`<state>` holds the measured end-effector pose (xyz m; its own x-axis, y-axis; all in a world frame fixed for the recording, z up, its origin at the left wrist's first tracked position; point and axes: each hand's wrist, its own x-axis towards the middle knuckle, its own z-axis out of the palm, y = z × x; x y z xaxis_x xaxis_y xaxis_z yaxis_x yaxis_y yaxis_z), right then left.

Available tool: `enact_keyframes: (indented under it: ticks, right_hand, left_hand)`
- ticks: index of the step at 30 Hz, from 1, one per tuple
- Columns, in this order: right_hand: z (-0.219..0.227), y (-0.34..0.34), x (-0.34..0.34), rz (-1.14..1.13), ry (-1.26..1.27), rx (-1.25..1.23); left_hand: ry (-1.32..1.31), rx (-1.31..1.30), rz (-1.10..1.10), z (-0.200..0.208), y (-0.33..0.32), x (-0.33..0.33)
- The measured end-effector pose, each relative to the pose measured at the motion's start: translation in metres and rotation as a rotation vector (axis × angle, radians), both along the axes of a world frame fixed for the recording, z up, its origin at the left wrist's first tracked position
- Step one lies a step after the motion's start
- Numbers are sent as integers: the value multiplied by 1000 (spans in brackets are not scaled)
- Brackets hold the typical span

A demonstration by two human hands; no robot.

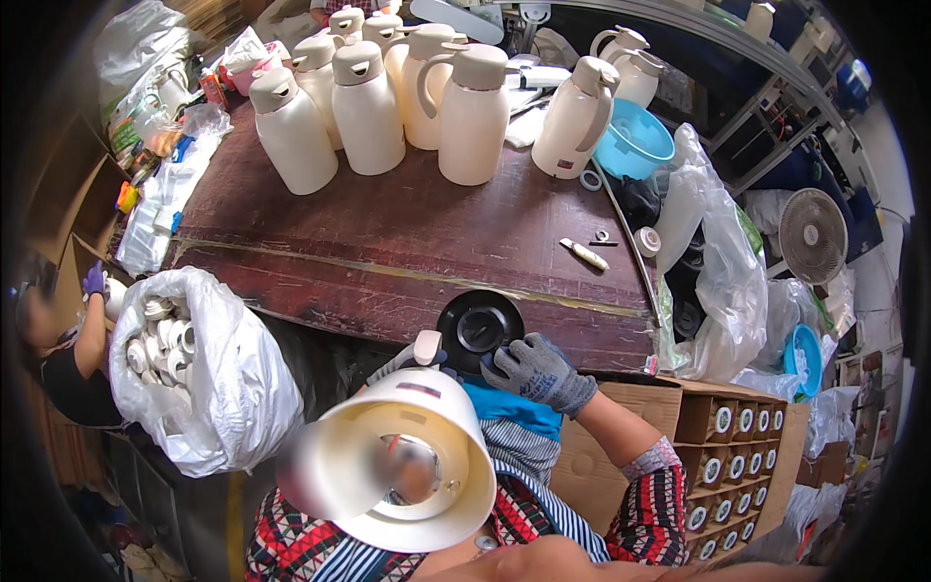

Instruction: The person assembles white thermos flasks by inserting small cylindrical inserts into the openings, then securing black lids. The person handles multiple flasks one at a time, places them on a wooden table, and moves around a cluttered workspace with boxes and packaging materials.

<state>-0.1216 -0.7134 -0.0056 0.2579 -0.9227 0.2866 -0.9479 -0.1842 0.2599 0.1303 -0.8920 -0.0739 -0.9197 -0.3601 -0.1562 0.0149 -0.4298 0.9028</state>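
Grey knit glove on the right hand point(543, 376), fingers curled over the right edge of a black disc point(479, 332); looks like a narrow hold on the rim. Left hand point(396, 363), also gloved, mostly hidden behind the cream jug shell point(464, 427), so can't tell how its fingers close.

Shell sits in front of the torso, just short of the table point(320, 223). Wide open end tips up toward the camera and slightly to the person's left; long axis runs roughly along the line of sight, far end toward the table. Handle point(427, 347) sticks out on the table side, near the disc's left edge. Red mark and a shiny round part inside; a blurred patch hides some of the opening. Disc faces up, overlapping the table's front edge; can't tell if it rests there.

Labels: small dark rectangular label point(419, 390) on the shell below the handle. Dark print on the back of the right glove. Similar small label low on one finished-looking jug point(572, 121).

Further out: cream jugs point(472, 131) upright along the far side, handles at mixed angles. Small tube point(585, 254) lies on the table, right side. Blue basin point(635, 144) at far right. White bag point(238, 388) of white parts to the left; compartmented carton point(687, 422) to the right. Co-worker's purple-gloved hand point(94, 279) at far left.
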Motion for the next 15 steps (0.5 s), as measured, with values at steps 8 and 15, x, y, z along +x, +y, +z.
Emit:
enact_keyframes:
  ticks: [8, 15]
  right_hand:
    - [39, -28, 15, -80, -252, 143]
    - [32, -34, 54, -276, -8, 360]
  left_hand:
    - [-46, 154, -85, -9, -22, 26]
    - [-44, 253, -216, -30, -39, 0]
